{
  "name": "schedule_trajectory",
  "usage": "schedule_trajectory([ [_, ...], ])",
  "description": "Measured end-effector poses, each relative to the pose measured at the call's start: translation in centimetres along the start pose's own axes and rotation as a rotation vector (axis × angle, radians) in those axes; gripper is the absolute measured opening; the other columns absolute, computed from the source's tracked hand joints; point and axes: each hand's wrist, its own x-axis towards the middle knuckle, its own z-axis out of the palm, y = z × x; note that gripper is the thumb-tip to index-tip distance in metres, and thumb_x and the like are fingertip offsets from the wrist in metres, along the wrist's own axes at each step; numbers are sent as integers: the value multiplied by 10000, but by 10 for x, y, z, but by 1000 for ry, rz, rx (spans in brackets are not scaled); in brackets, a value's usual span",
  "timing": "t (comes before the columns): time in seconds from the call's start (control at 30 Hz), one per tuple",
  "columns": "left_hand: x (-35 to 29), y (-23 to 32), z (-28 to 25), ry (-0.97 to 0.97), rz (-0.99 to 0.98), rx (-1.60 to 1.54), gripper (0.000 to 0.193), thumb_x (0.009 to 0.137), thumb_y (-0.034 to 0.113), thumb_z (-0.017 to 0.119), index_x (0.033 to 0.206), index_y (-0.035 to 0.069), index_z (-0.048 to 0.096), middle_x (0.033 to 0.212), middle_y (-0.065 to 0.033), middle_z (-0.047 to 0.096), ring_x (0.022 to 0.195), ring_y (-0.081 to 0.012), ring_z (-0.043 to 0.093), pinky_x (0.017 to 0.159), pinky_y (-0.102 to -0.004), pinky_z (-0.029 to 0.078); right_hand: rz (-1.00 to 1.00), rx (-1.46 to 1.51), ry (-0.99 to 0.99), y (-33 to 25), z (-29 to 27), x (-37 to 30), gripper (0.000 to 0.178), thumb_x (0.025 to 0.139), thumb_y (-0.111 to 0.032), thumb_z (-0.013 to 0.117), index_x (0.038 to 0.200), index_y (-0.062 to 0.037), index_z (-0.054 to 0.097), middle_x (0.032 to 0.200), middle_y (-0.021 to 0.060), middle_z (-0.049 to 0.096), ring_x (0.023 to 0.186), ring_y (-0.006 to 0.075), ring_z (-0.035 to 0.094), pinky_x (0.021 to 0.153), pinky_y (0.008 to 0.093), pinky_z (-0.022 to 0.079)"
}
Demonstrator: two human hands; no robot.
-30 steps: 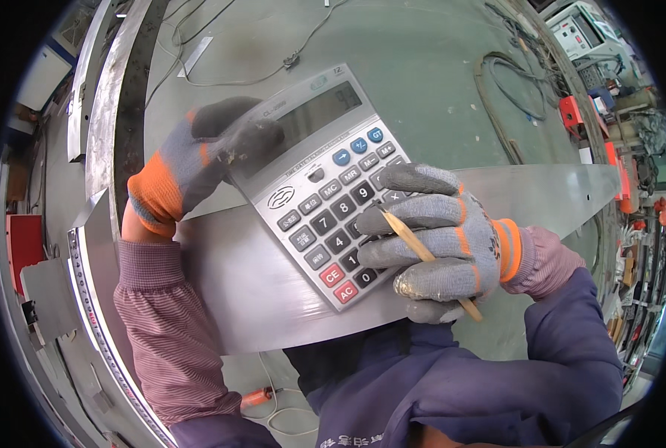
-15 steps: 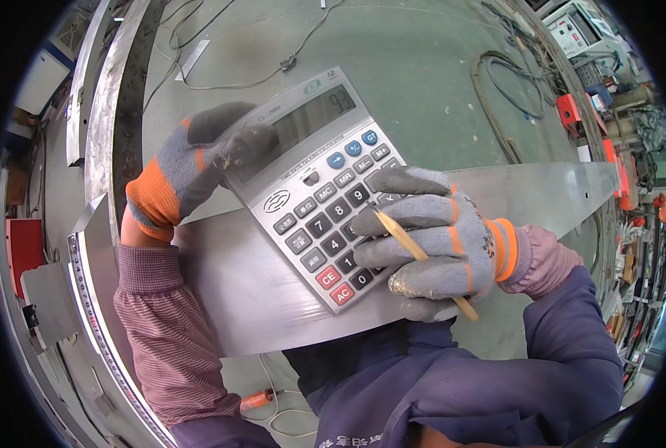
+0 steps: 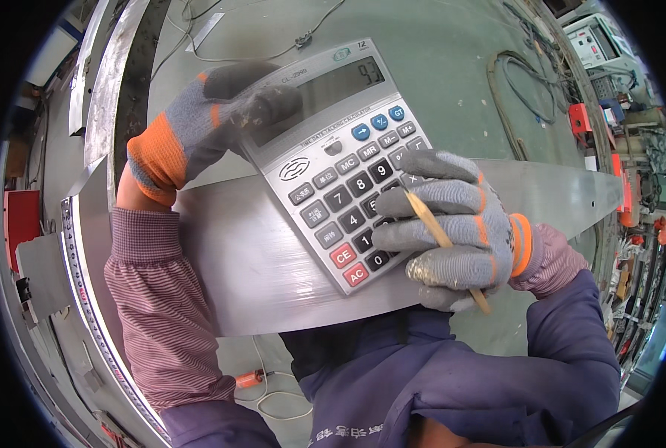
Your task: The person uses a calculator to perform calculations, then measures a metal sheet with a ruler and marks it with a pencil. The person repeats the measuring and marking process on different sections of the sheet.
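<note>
My left hand (image 3: 221,123), in a grey and orange work glove, grips the upper left side of a large silver calculator (image 3: 325,160), its thumb lying across the display. Digits show on the uncovered end of that display. My right hand (image 3: 467,228), gloved alike, is closed on a wooden pencil (image 3: 433,228) that slants across its fingers. Its fingertips are over the calculator's right-hand keys and hide several of them; whether one is pressed I cannot tell. Beneath the calculator a smooth grey metal plate (image 3: 236,276) stretches across in front of me.
Long metal bars (image 3: 113,82) and a steel tape or rule (image 3: 98,328) run along the left. A thin cable (image 3: 273,57) and looped hoses (image 3: 497,104) lie on the green surface beyond. Red parts (image 3: 580,119) and a machine with a panel (image 3: 590,45) stand at right.
The calculator has shifted up and to the right in the picture, with both hands moving along. My right hand keeps the pencil, and its fingers are still over the right-hand keys.
</note>
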Motion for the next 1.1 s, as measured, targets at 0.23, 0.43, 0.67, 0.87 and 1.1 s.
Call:
schedule_trajectory([
  [0.23, 7, -6, 0, -38, 47, 21, 878, 861, 620, 696, 1405, -42, 508, 1246, -166, 671, 1147, -248, 653, 949, -350, 536, 13, -44, -61, -4, 1, 3, 202, 727, -225, 761, 801, -140, 594, 1029, 83, 719, 1026, 333, 665, 924, 621, 528],
  [0.43, 6, 2, 3, -7, 42, 81, 875, 859, 629, 685, 1393, -45, 523, 1219, -158, 677, 1110, -243, 661, 929, -350, 544, 3, -49, -49, -3, 6, 1, 185, 762, -258, 737, 799, -136, 603, 1059, 87, 720, 1030, 341, 663, 948, 620, 514],
  [0.67, 10, -15, 2, 76, 3, 81, 775, 867, 542, 707, 1353, -47, 567, 1154, -159, 697, 1056, -236, 682, 919, -347, 549, 124, -133, -23, 0, -18, -5, 239, 885, -352, 703, 828, -138, 613, 1087, 67, 721, 1073, 348, 661, 1005, 630, 466],
  [0.87, 5, -8, 1, 71, 14, 14, 755, 858, 494, 741, 1350, -52, 565, 1149, -152, 696, 1044, -212, 680, 913, -338, 549, 243, -122, -77, 3, -18, -2, 149, 795, -198, 731, 844, -125, 611, 1045, 65, 725, 1064, 331, 665, 1045, 581, 445],
  [1.1, 7, -14, 2, 79, 29, -10, 648, 883, 425, 733, 1315, -39, 599, 1054, -105, 702, 991, -176, 667, 910, -293, 515, 312, -206, 59, 0, -55, -25, 274, 992, -412, 496, 919, -152, 545, 935, 61, 740, 986, 328, 682, 1043, 616, 419],
])
